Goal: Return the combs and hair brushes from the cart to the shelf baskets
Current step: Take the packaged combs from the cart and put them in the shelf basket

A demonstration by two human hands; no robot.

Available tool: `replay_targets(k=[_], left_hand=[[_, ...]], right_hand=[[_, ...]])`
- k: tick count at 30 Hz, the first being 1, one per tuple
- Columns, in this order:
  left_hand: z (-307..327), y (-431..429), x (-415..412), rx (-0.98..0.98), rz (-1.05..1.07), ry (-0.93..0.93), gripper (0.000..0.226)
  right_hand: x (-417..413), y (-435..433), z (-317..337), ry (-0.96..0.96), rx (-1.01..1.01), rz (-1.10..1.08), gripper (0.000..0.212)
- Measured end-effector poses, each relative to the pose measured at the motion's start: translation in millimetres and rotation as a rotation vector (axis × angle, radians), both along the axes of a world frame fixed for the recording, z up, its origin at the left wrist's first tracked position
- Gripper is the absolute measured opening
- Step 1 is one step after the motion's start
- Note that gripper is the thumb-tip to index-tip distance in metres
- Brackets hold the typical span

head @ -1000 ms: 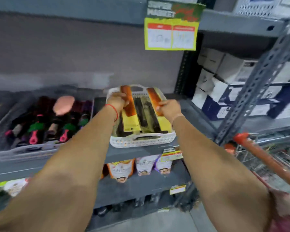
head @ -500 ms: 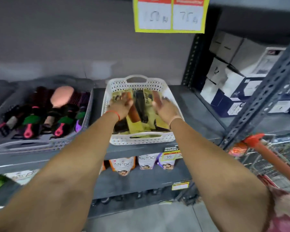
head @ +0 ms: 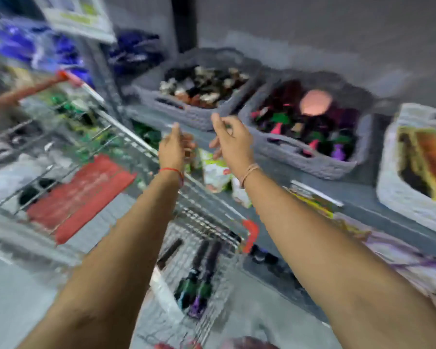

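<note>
Head cam, blurry: both hands, left (head: 173, 149) and right (head: 233, 142), hovered empty over the cart (head: 141, 157), fingers loosely spread. A few brushes (head: 199, 285) lay inside it; shelf baskets (head: 310, 157) beyond already looked full.

On the shelf (head: 363, 197), three baskets stand in a row: the far basket (head: 186, 112) at about twelve o'clock, the middle basket (head: 312, 159) beside it at one o'clock with hair brushes (head: 312, 122) in it, and the near basket (head: 398, 197) at three o'clock holding packaged combs (head: 428, 159). The wire cart (head: 136, 152) stands before the shelf, from nine to six o'clock; more brushes (head: 199, 285) lie in its lower part at six. Both hands, left hand (head: 173, 147) and right hand (head: 233, 142), hang over the cart's rim, side by side, apart.
</note>
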State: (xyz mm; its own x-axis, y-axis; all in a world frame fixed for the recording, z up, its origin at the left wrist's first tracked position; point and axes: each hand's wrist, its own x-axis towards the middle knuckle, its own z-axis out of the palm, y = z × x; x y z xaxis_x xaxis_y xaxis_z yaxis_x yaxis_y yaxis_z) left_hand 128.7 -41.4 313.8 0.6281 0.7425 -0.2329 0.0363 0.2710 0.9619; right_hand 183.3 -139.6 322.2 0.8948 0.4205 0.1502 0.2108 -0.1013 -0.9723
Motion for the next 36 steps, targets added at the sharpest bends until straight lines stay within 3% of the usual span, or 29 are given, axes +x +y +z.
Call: replay_targets(k=[8,13,17,22,24,26,27,29,33,36], left_hand=[[-181,70,-104,-0.395,0.232,0.373,0.034],[-277,67,-138,-0.494,0.464,0.627,0.03],[-333,38,-147,-0.386,0.408,1.053,0.061],[-364,6,-137,-0.186,0.289,1.292,0.078],[-373,4,-140,-0.167,0.354,1.246,0.05],[-374,7,-142,-0.27,0.524,1.04,0.015],[-372,10,-143,-0.355,0.596,0.932,0.012],[-365,19,-143,-0.49,0.674,0.763,0.032],[-354,51,-143,-0.618,0.63,0.561,0.007],[-357,76,-145,-0.769,0.781,0.38,0.011]], right_hand=[[-29,92,-172,0.297,-0.536,0.418,0.041],[-38,104,-269,0.446,-0.753,0.624,0.04],[-37,100,-322,0.252,-1.026,0.772,0.044],[-35,95,-355,-0.187,-1.131,0.982,0.041],[-34,96,-362,-0.255,-1.135,1.001,0.045],[-33,94,-365,-0.297,-1.118,0.958,0.047],[-31,92,-367,-0.309,-1.109,0.929,0.046],[-25,86,-369,-0.329,-1.1,0.88,0.044],[-7,102,-365,-0.383,-1.092,0.821,0.039],[-3,139,-365,-0.386,-1.062,0.87,0.043]])
